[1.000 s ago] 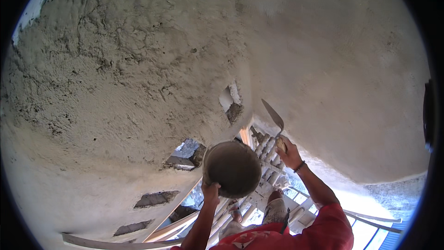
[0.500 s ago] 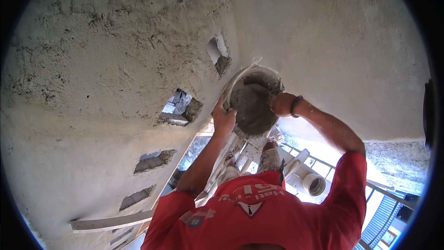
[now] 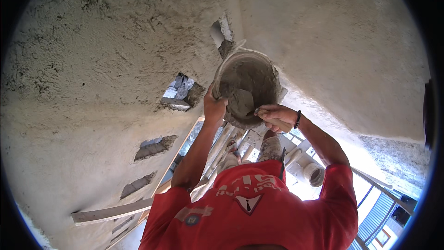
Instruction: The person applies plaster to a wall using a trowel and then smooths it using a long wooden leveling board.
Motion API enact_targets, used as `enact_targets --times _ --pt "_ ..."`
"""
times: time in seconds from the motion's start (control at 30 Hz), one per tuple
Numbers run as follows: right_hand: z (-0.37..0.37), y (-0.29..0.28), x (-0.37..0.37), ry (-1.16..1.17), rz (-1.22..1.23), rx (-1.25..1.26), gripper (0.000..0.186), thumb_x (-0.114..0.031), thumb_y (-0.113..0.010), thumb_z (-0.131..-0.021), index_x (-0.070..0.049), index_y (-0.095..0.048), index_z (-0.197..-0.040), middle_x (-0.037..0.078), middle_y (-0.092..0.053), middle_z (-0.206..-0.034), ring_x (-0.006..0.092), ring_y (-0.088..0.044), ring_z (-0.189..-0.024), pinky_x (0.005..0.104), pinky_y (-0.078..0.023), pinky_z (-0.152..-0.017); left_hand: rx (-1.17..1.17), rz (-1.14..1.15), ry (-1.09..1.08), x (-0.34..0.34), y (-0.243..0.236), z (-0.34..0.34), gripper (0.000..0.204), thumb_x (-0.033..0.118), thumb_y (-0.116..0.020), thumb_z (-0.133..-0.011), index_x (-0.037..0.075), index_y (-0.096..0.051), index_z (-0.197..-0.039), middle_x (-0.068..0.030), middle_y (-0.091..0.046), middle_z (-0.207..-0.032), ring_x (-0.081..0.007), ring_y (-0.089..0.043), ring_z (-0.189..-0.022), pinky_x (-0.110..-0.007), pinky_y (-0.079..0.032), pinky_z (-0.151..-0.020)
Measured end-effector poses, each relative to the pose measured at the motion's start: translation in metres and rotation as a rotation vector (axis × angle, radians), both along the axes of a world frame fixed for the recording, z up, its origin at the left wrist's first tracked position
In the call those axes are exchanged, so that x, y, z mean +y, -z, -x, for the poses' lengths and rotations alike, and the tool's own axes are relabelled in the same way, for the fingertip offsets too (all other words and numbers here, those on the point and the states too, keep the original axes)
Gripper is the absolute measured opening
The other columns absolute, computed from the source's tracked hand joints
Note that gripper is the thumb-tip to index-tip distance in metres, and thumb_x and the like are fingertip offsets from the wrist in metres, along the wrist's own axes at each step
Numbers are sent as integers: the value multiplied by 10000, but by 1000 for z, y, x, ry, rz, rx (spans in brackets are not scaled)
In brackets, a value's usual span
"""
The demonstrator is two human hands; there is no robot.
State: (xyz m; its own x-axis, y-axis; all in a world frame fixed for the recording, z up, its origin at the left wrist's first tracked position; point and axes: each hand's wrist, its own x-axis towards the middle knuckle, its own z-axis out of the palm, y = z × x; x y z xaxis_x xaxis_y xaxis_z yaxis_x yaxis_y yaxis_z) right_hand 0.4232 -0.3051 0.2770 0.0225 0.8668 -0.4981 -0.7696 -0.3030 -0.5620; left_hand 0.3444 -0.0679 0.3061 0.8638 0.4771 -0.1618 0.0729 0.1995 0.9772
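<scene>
A bucket (image 3: 276,82) coated in grey mortar hangs in front of me, its mouth facing me. My left hand (image 3: 214,108) is closed on the bucket's left rim, thumb over the edge. Inside, wet grey mortar (image 3: 249,76) lines the walls and bottom. My right hand (image 3: 283,114) is closed round the wooden handle of a trowel (image 3: 280,124) at the bucket's near right edge. The trowel's blade, smeared with mortar, lies inside the bucket's mouth, so its outline is hard to make out.
A rough plastered wall (image 3: 115,60) with several square openings stands at left, meeting a smoother wall (image 3: 333,55) at right. Below my feet run scaffold poles and planks. A pipe with an open end (image 3: 315,176) lies at lower right, and a wooden board (image 3: 111,213) juts out at lower left.
My right hand has come nearer and turned, bringing the trowel handle into sight. The bucket has shifted slightly left, and its mouth shows more of the hollow. My left hand keeps its hold.
</scene>
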Motion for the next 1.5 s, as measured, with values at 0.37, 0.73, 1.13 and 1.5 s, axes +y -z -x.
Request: enact_targets --times 0.37,0.73,1.13,1.5 --pt "18 -10 11 258 -31 -94 322 -219 -504 -888 -102 -431 -1179 56 -493 -649 120 -482 -449 247 -401 -376 113 120 -162 16 8 4 581 -99 -478 -568 -20 -512 -1143 -53 -590 -968 -158 -547 -825 -261 -442 -716" --pt "18 -64 22 869 -313 122 408 -239 -453 -805 -142 -429 -1201 100 -525 -732 179 -511 -518 320 -451 -435 105 169 -252 38 29 8 674 -87 -478 -517 9 -488 -1184 -77 -577 -1055 -208 -542 -929 -295 -452 -774" --pt "-95 -159 32 1987 -346 -965 322 -96 -426 -856 -46 -366 -1169 93 -521 -760 174 -542 -588 281 -463 -468 146 165 -366 61 23 60 633 -72 -499 -533 13 -504 -1160 -83 -581 -986 -213 -554 -876 -309 -456 -753" --pt "-176 -3 151 841 254 -2041 503 -154 -534 -800 -50 -412 -1277 266 -576 -992 429 -553 -894 469 -458 -794 183 179 -499 55 51 98 572 -82 -498 -538 -14 -530 -1104 -79 -588 -973 -188 -561 -835 -277 -455 -694"
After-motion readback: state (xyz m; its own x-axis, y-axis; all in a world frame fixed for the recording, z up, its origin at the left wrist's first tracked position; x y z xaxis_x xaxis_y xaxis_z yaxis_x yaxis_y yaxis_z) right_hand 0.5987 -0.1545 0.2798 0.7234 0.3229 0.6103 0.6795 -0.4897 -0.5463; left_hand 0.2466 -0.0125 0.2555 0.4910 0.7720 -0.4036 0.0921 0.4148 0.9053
